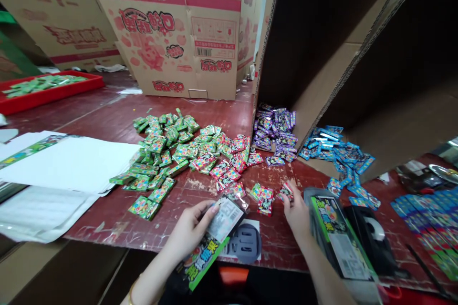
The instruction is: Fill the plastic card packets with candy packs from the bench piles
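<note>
My left hand grips a printed candy bag, black and green with a clear top end, tilted near the table's front edge. My right hand has its fingers closed on a small red candy packet just above the table. Between my hands lie a few loose packets, red and green. Beyond them spreads a heap of green candy packets, with red packets at its right side. Beside my right wrist, a stack of flat candy bags sits in a clear holder.
Purple packets and blue packets spill from open cartons at right. A black tape dispenser stands near blue-and-red printed strips. White sheets and a red tray are at left; a printed carton stands behind.
</note>
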A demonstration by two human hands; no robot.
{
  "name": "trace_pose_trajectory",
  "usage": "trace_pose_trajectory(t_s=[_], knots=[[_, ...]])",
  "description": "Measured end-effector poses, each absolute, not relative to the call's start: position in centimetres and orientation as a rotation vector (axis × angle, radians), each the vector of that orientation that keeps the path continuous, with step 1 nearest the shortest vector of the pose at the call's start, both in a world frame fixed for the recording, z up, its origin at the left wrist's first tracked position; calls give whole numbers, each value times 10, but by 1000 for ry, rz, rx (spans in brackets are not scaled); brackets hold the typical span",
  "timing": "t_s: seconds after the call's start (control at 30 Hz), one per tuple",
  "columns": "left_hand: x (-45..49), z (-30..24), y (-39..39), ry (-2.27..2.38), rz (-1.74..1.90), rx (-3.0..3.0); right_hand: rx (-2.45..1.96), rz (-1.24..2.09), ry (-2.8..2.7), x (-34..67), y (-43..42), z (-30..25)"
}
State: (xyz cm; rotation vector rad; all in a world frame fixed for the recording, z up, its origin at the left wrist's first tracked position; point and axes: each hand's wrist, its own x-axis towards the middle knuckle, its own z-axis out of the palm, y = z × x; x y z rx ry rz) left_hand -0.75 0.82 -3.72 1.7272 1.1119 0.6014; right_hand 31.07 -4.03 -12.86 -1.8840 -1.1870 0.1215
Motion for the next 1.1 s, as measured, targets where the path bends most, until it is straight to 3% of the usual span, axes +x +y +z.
trace_pose_trajectory(t_s=[0.2,0.6,1.1], knots=[[-6,-37,7,1118,597,1718,-1917,-86,-1346,299,-45,-140],[-15,-33,3,1095,597,1715,-1844,75,-1285,318,-47,-142],[-20,-41,21,1112,595,1685,-1821,365,-1888,363,125,-98]])
